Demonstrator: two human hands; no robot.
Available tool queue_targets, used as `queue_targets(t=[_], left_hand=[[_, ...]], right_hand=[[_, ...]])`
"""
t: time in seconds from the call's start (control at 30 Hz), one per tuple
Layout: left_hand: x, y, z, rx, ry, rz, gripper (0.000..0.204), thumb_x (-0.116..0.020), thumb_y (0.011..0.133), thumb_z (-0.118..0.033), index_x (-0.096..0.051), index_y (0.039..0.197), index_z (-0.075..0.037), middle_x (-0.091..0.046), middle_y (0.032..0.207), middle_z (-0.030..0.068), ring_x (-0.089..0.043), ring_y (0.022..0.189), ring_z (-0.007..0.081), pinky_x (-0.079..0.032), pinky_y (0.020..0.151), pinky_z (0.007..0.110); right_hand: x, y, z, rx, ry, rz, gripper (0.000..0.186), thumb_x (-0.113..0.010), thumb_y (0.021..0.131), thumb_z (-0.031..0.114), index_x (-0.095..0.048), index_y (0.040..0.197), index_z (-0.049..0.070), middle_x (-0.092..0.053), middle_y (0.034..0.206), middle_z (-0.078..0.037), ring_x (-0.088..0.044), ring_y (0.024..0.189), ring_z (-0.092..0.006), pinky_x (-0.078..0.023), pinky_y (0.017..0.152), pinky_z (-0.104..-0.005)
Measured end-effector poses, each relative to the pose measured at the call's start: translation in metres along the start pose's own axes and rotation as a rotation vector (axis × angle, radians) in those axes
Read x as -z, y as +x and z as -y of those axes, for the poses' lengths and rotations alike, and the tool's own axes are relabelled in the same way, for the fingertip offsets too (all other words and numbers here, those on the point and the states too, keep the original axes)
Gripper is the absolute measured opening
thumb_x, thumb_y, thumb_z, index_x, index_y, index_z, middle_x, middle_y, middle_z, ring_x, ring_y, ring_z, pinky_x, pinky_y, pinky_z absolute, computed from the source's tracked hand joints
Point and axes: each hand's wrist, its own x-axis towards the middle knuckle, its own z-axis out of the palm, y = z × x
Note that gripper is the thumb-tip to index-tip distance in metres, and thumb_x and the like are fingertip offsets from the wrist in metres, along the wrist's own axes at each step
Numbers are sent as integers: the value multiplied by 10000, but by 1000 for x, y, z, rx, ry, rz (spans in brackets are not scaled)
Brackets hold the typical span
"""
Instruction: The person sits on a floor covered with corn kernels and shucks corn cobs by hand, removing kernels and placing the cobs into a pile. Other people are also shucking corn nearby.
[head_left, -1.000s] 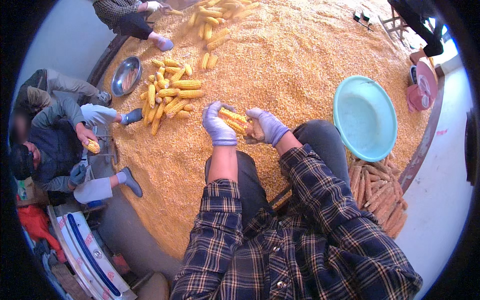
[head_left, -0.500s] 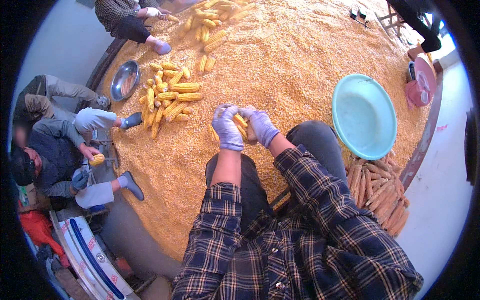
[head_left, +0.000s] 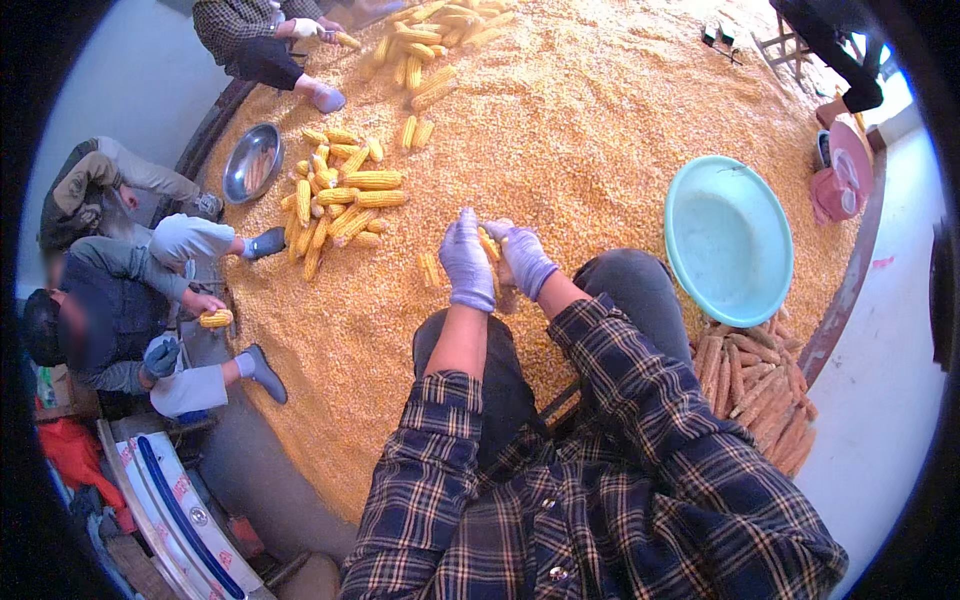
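Note:
Between my two gloved hands is a yellow ear of corn (head_left: 489, 245), mostly covered by the fingers. My left hand (head_left: 467, 262), in a pale lilac glove, is closed along its left side. My right hand (head_left: 524, 260), gloved alike, presses in from the other side; a tan piece that looks like a bare corncob (head_left: 507, 273) shows under its palm. Both hands are above my knees, over a deep spread of loose corn kernels (head_left: 560, 130). Just left of my left hand lies another yellow ear (head_left: 428, 268).
A heap of ears (head_left: 335, 200) lies ahead left, near a steel bowl (head_left: 252, 164). On my right are a turquoise basin (head_left: 728, 240) and a pile of bare cobs (head_left: 755, 385). A co-worker (head_left: 120, 310) sits at left with an ear; another person (head_left: 265, 45) works farther off.
My left hand has tilted more upright and moved slightly right and down against the ear. My right hand has barely moved. The co-worker at left has shifted the ear to the right.

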Motion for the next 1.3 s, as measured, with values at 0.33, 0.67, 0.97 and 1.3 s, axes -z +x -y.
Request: queue_targets(t=[0.33, 0.67, 0.97, 1.3], left_hand=[[-2, -8, -4, 93, 144, -19, 410, -408, 898, -390, -579, 759, -45, -555, 718, 44, -506, 680, 117, -434, 601, 282], [-1, -4, 4, 149, -76, 132, 404, -388, 903, -372, -587, 890, -21, -583, 844, 52, -543, 739, 127, -457, 639, 281], [9, 4, -12, 377, -332, 36, 559, -381, 802, -634, -561, 809, -104, -584, 725, 57, -574, 697, 200, -488, 620, 334], [21, 20, 28, 386, -157, -183, 459, -419, 843, -523, -440, 637, -114, -474, 612, 39, -457, 555, 171, -431, 540, 333]], right_hand=[[15, 2, 32, -569, 751, -178, 261, -493, 849, 262, -582, 951, 39, -612, 871, -94, -566, 773, -184, -443, 675, -323], [0, 16, 31, -477, 955, -257, 177, -537, 847, 215, -567, 898, 48, -567, 793, -15, -506, 707, -108, -427, 644, -285], [10, 4, -16, -227, 117, -163, 236, -533, 833, 232, -597, 954, 39, -612, 959, -139, -576, 903, -260, -446, 770, -337], [12, -19, 37, -617, 1093, -218, 307, -602, 791, 234, -546, 994, 11, -597, 890, -119, -567, 831, -204, -445, 740, -289]])
